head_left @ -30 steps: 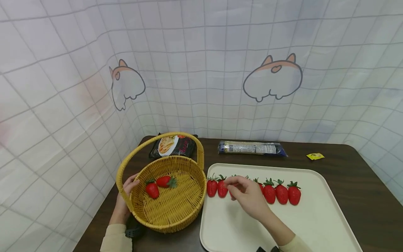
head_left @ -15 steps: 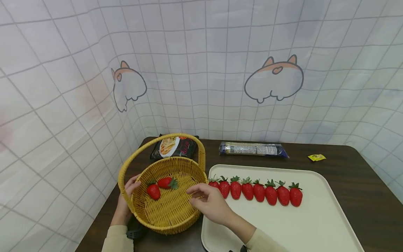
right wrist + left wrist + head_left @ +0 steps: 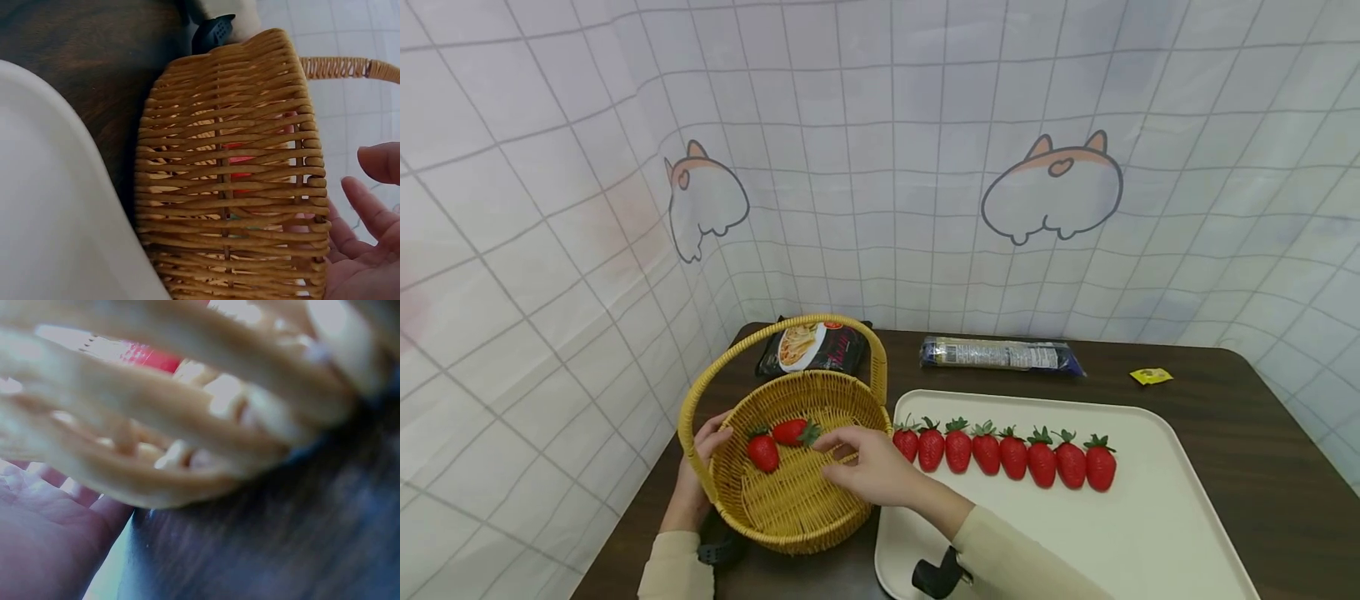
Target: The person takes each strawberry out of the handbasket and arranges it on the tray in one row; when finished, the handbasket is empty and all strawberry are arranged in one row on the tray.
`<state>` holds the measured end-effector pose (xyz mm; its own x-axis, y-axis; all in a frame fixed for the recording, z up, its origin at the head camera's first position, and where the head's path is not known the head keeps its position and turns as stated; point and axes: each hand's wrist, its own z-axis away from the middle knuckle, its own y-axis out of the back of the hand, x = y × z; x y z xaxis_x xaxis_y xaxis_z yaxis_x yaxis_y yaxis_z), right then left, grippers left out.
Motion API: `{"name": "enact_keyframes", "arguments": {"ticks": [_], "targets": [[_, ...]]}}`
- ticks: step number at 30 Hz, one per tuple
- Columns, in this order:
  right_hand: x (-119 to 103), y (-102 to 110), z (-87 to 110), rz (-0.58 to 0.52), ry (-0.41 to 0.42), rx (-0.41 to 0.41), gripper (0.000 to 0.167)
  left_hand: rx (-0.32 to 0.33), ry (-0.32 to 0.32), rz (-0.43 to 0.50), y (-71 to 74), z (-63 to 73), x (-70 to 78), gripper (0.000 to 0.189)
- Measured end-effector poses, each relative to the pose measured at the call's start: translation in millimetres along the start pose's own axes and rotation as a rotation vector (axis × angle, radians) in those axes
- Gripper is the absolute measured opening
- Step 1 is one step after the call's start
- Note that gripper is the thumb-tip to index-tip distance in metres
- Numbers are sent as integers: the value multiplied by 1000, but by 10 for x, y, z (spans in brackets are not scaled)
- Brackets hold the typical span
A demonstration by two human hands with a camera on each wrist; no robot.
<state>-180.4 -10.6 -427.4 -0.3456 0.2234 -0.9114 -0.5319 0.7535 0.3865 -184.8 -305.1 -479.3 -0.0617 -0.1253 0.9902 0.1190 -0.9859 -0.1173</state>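
A yellow wicker basket with a tall arched handle stands on the left of the table. Two red strawberries with green leaves lie inside it. My left hand rests against the basket's left outer side, fingertips at the rim; the left wrist view shows its palm close to the wicker, the fingers partly hidden behind it. Over the basket's right side hovers my right hand, thumb and fingers apart with nothing between them. More strawberries lie in a row on the cream tray.
Behind the basket lies a black food packet. Further right are a long plastic-wrapped package and a small yellow sachet. The dark wooden table meets a grid-patterned curtain at the back.
My right hand has moved left from above the strawberry row to over the basket, its fingers now reaching further in. My left hand stays at the basket's side.
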Motion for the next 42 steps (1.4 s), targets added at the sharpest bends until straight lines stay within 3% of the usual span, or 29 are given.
{"name": "enact_keyframes", "arguments": {"ticks": [6, 18, 33, 37, 42], "targets": [[28, -68, -184, 18, -52, 3, 23, 1, -6, 4, 18, 17, 11, 41], [99, -110, -503, 22, -106, 140, 24, -19, -33, 34, 48, -30, -42, 38], [212, -157, -784, 30, -252, 134, 39, -10, -30, 19, 60, -52, -71, 40], [214, -157, -848, 60, -258, 96, 40, -13, -27, 15, 48, -42, -57, 42], [273, -168, -882, 168, -226, -46, 51, -18, -17, 19, 40, -40, -48, 44]]}}
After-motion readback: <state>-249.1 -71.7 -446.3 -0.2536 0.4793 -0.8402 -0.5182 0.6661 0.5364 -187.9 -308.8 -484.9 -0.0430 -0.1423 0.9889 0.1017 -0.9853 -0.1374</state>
